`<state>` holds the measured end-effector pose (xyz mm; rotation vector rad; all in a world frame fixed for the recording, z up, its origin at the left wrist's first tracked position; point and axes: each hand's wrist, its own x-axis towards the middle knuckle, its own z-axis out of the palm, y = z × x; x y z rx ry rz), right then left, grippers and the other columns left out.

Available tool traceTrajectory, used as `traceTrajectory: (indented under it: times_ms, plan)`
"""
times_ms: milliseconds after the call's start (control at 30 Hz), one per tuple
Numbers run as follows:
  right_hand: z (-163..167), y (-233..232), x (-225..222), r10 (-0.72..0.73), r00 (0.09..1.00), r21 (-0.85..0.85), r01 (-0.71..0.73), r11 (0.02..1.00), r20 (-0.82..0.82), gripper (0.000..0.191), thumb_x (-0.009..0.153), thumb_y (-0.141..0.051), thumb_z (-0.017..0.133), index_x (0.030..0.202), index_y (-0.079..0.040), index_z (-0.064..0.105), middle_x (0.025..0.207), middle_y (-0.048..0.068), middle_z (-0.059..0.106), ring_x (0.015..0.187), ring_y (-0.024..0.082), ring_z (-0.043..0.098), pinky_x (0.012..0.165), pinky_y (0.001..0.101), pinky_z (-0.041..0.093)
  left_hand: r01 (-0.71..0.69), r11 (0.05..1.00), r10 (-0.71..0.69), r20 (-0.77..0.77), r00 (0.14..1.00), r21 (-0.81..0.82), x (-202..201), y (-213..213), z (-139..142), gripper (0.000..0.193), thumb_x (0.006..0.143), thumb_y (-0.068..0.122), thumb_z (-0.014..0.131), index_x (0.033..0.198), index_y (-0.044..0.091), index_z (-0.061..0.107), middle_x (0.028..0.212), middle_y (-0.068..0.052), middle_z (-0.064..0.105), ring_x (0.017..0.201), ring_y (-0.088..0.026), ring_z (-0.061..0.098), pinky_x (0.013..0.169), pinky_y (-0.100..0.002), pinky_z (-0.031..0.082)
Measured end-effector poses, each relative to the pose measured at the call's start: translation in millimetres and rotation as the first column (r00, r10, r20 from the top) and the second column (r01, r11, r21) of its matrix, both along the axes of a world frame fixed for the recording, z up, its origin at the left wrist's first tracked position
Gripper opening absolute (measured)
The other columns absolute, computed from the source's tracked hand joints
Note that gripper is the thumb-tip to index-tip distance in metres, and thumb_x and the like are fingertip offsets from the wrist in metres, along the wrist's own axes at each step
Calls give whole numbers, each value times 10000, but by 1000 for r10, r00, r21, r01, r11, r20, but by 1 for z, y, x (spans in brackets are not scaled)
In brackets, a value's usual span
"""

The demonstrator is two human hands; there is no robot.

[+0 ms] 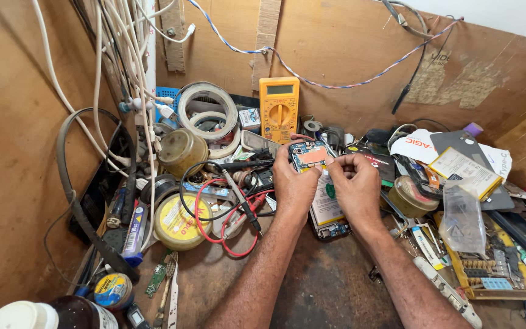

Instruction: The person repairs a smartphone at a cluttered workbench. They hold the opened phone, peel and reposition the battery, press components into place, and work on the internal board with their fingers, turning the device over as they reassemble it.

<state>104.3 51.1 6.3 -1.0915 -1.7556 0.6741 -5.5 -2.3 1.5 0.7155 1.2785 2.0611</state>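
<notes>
An opened smartphone with its back cover off, circuit board and pale battery exposed (pixel 319 183), lies with its long axis running away from the person, camera end toward the back wall, at the middle of the cluttered brown worktop (pixel 324 286). The left hand (pixel 292 183) curls closed around its left edge. The right hand (pixel 355 183) pinches at its upper right edge, fingers bent inward. Behind stands a yellow rectangular multimeter (pixel 279 108); left lies a round yellow-labelled tin (pixel 178 224).

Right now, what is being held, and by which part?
An opened phone: left hand grips its left edge, right hand pinches at its right edge near the top.
</notes>
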Motion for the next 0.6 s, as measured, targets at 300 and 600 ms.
traceTrajectory:
  times_ms: [300, 600]
  plan:
    - [21, 4, 12, 146, 986, -216, -161, 963, -80, 188, 909, -144, 806, 969, 25, 748, 804, 14, 661, 687, 58, 536, 598, 236, 447, 53, 997, -51, -31, 998, 62, -3, 7, -4, 549, 700, -91, 649, 1242, -18, 600, 1046, -116, 717, 937, -180, 712, 820, -313, 583]
    - [34, 12, 24, 310, 933, -263, -351, 899, -184, 378, 835, -82, 794, 1143, 28, 606, 829, 49, 755, 739, 75, 663, 643, 242, 531, 176, 977, -178, 11, 984, 118, -5, 7, -1, 671, 730, -110, 659, 1383, -44, 520, 1093, -99, 711, 965, -151, 700, 814, -274, 566]
